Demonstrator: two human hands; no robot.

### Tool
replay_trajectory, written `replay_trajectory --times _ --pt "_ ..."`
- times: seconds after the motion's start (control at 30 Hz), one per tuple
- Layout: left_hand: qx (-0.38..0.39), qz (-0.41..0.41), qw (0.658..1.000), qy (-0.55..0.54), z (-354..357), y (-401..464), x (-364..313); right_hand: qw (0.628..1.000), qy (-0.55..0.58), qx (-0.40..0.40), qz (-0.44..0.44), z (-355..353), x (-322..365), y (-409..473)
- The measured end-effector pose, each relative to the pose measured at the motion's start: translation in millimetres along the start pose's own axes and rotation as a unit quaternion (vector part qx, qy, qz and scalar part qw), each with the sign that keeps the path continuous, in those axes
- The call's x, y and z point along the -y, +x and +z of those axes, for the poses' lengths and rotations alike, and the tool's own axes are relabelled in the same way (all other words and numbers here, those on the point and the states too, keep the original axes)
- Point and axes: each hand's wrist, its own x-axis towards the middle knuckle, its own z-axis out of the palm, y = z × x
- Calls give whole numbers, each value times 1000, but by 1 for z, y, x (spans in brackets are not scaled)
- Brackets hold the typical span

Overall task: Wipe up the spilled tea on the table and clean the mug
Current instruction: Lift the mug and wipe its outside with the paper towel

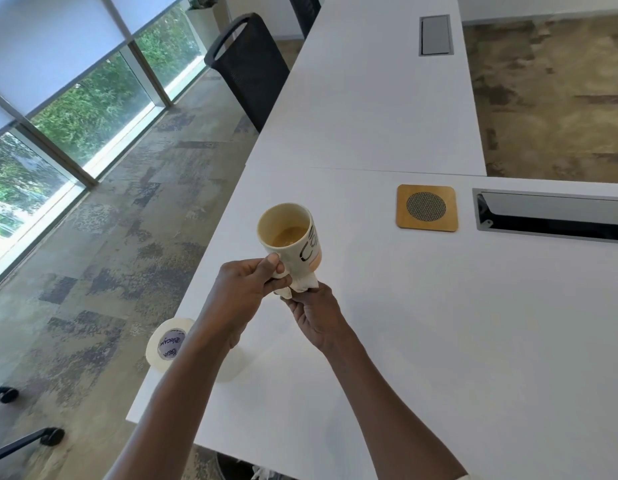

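I hold the cream ceramic mug (289, 237) up above the long white table (439, 323), near its left edge, tilted so that I look into its mouth. A little brown tea lies in its bottom, and its inner wall is stained. Bold black lettering runs down its right side, but I can make out only parts of letters, not a word.

My left hand (246, 289) grips the mug at its handle, fingers curled and the thumb pressed on top. My right hand (318, 315) pinches a crumpled white paper tissue (302, 284) against the underside of the mug, just below the lettering.

On the table by the left edge, partly hidden behind my left forearm, lies a white roll of paper towel (169, 344) on its side. The round purple label in its core faces me and reads "BRICAM" in mirrored or upturned letters.

Toward the far right stands a square bamboo coaster with a round metal mesh centre (427, 207), and just beside it a long open cable hatch (553, 216) is set into the tabletop.
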Motion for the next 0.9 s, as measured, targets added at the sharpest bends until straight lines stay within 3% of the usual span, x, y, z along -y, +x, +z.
replay_trajectory --times 0.17,0.53,0.67,0.77,0.9 --pt "-23 -9 1000 -2 -4 6 6 998 -59 1 37 -19 13 -4" --pt "-24 -23 999 6 4 7 14 996 -59 -20 62 -60 39 -4" --pt "-26 -26 999 4 6 9 14 984 -170 4 60 -67 46 -7" --pt "-24 -25 999 0 8 11 13 966 -255 -24 26 -67 49 -10" --pt "-20 -30 999 0 9 11 11 890 -447 -76 -42 -63 51 -12"
